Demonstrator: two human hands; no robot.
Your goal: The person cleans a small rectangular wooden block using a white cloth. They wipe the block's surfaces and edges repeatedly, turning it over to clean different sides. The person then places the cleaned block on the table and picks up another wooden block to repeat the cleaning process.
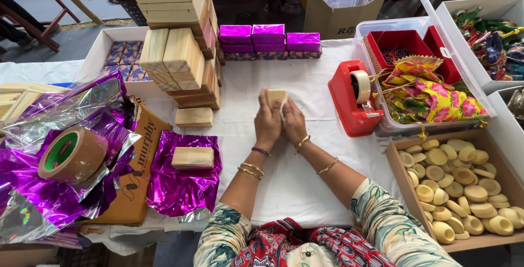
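Small pale wooden block was held upright between left hand and right hand, fingers of both closed on it, above white tablecloth. White wrapping was seen at right fingers. Red tape dispenser was set just right; foil-laid block lay left.
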